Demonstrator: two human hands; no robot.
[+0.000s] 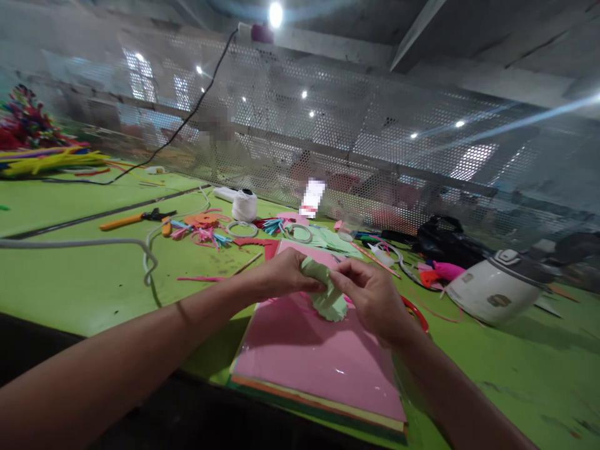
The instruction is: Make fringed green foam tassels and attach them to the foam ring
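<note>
Both my hands hold a ruffled piece of pale green paper [329, 300] over a stack of coloured sheets [319, 362] with a pink one on top. My left hand [288, 273] grips its upper left part, fingers closed round it. On the other side, my right hand [370, 294] pinches the paper's right edge between thumb and fingers. Bits of bright pink material lie under the green piece, partly hidden by it. Red scissor handles [416, 312] show just beyond my right wrist, the rest out of sight.
Orange-handled pliers [135, 219], a white thread spool [244, 206] and a red glue gun [262, 244] lie at left and centre. Green paper pieces [328, 239] are behind my hands. At right stand a white kettle [499, 287] and a black bag [445, 240]. A perforated metal screen [375, 144] borders the table.
</note>
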